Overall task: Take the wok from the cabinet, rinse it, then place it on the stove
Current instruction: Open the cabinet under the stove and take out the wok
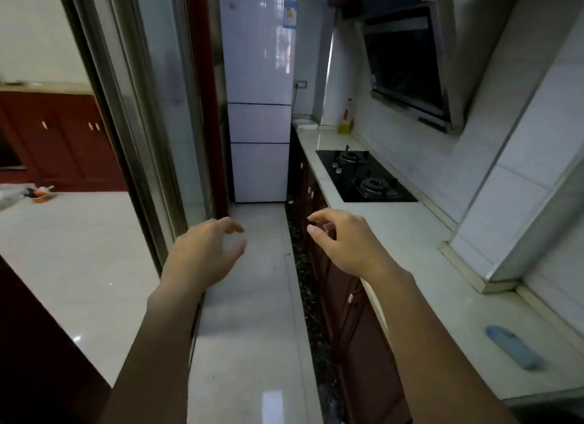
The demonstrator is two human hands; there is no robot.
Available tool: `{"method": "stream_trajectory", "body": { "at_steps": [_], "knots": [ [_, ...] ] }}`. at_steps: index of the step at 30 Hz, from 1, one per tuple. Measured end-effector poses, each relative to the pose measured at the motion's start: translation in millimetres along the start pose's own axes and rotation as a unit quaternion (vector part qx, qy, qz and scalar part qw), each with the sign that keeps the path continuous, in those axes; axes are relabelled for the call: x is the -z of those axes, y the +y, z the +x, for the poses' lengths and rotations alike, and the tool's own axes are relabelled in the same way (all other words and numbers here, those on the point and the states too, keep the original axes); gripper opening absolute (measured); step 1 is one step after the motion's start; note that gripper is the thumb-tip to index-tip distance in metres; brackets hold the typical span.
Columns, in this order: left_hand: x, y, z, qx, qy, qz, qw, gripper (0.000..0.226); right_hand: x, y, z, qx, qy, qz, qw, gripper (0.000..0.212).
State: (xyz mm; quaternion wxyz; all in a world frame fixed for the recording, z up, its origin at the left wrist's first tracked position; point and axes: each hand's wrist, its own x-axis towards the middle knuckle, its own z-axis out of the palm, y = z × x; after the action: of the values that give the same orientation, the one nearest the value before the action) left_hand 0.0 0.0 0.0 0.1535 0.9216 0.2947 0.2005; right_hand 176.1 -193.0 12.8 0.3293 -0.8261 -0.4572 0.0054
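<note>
No wok is in view. The dark red lower cabinets (354, 300) run under the white counter (420, 253) on the right, their doors closed. A black two-burner gas stove (363, 175) is set into the counter farther back, with nothing on its burners. My left hand (207, 253) hangs over the floor with loosely curled fingers and holds nothing. My right hand (343, 237) is raised in front of the cabinet fronts, near the counter's edge, its fingers loosely curled and empty.
A white fridge (259, 98) closes the far end of the narrow aisle. A sliding glass door frame (139, 158) bounds the left. A range hood (410, 66) hangs over the stove. A yellow bottle (346, 120) and a blue cloth (515, 347) lie on the counter.
</note>
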Motion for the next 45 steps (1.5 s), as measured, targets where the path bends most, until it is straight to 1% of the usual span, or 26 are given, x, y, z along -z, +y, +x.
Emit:
{"method": "stream_trajectory", "body": {
  "at_steps": [2, 6, 10, 13, 18, 25, 31, 34, 38, 45],
  "knots": [
    [7, -12, 22, -0.007, -0.011, -0.011, 1.0, 0.036, -3, -7, 21, -0.013, 0.006, -0.002, 1.0, 0.034],
    [10, -30, 62, -0.028, -0.001, -0.029, 0.999, 0.036, -19, -12, 49, -0.036, 0.047, -0.013, 0.998, 0.032],
    [-4, -48, 73, -0.03, -0.032, -0.029, 0.999, 0.035, -37, -13, 67, -0.055, 0.036, -0.037, 0.997, 0.033],
    [-10, -60, 87, -0.031, -0.033, -0.017, 0.999, 0.034, -41, -14, 85, -0.055, 0.052, -0.04, 0.996, 0.034],
    [-17, -61, 116, -0.048, -0.038, -0.019, 0.998, 0.036, -48, -1, 104, -0.078, 0.042, -0.037, 0.995, 0.034],
    [-41, -69, 165, -0.056, -0.075, -0.006, 0.996, 0.035, -70, 34, 150, -0.085, 0.042, -0.018, 0.995, 0.038],
    [-51, -85, 235, -0.038, -0.064, 0.024, 0.997, 0.033, -88, 66, 236, -0.067, 0.016, 0.005, 0.998, 0.042],
    [-53, -77, 283, -0.042, -0.066, 0.035, 0.996, 0.032, -85, 86, 282, -0.067, 0.01, 0.016, 0.998, 0.042],
    [-68, -58, 352, -0.046, -0.041, 0.028, 0.998, 0.031, -77, 122, 335, -0.071, 0.014, 0.024, 0.997, 0.043],
    [-123, -47, 424, -0.039, -0.085, 0.035, 0.995, 0.034, -81, 179, 407, -0.082, 0.013, 0.039, 0.996, 0.042]
  ]
}}
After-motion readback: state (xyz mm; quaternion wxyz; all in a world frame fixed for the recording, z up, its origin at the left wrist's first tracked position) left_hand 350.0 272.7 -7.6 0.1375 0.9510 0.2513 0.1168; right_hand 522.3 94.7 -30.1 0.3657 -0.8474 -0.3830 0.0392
